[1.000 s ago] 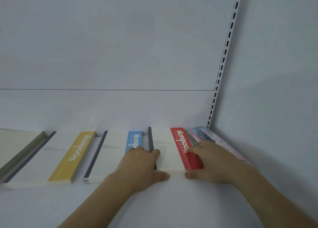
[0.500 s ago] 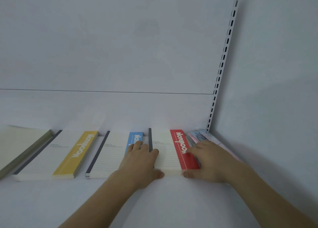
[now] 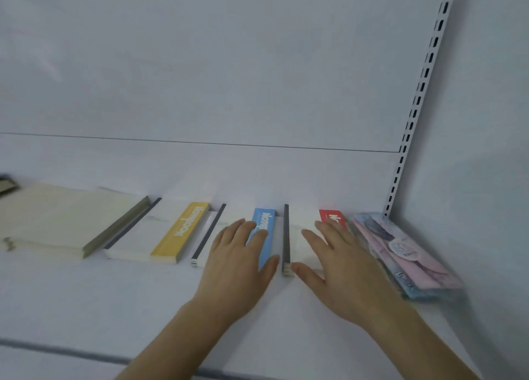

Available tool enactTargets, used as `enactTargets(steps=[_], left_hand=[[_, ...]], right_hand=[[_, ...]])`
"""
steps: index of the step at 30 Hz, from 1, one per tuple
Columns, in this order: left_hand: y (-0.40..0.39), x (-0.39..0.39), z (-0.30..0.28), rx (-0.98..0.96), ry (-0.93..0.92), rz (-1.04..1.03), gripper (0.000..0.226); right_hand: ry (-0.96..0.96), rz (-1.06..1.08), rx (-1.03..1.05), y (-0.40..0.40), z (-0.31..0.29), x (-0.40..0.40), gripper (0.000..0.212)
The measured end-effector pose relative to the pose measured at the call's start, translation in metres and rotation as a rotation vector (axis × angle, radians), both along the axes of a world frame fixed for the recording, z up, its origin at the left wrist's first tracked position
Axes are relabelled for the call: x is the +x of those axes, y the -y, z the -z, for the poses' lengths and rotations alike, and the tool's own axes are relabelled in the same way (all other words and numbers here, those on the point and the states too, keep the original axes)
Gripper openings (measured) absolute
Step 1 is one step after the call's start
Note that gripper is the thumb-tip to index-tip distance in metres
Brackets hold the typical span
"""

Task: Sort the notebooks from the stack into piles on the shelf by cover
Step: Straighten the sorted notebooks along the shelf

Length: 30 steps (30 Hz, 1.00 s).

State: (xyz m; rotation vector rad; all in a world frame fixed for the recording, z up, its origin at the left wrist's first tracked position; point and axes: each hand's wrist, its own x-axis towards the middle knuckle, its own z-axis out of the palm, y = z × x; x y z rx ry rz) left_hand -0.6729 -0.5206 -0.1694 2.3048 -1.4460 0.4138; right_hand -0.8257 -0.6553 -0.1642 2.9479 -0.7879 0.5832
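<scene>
left hand (image 3: 237, 268) shifted onto blue notebook (image 3: 264, 230), right hand (image 3: 340, 270) flattened over red notebook (image 3: 303, 236)

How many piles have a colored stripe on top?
3. The yellow pile is left, the blue pile is under the left hand, and the red pile is under the right hand. Others could be out of view.

notebook piles (image 3: 169, 230) crowd shelf (image 3: 86, 299), front free

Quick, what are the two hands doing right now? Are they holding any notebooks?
Left hand: open, fingers straight, lying flat on the blue notebook pile.
Right hand: open, fingers spread over the red notebook pile, holding nothing.
</scene>
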Motion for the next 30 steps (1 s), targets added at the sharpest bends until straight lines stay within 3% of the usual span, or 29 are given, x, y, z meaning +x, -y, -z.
enactTargets(steps=[3,12,17,24,30], left_hand=[[-0.031,0.016,-0.001,-0.020,0.035,-0.068,0.056],[-0.166,0.081,-0.013,0.021,0.042,-0.298,0.065],[-0.271,0.134,-0.021,0.061,0.019,-0.382,0.084],[-0.396,0.213,-0.019,0.032,0.001,-0.528,0.078],[-0.460,0.295,-0.018,-0.008,-0.039,-0.605,0.075]], right_hand=[[-0.040,-0.040,0.073,-0.031,-0.009,0.018,0.084],[-0.102,-0.180,0.028,-0.145,-0.014,0.108,0.089],[-0.115,-0.237,0.061,-0.237,-0.019,0.177,0.085],[-0.093,-0.365,0.064,-0.356,-0.023,0.278,0.084],[-0.064,-0.452,0.031,-0.407,-0.027,0.373,0.080]])
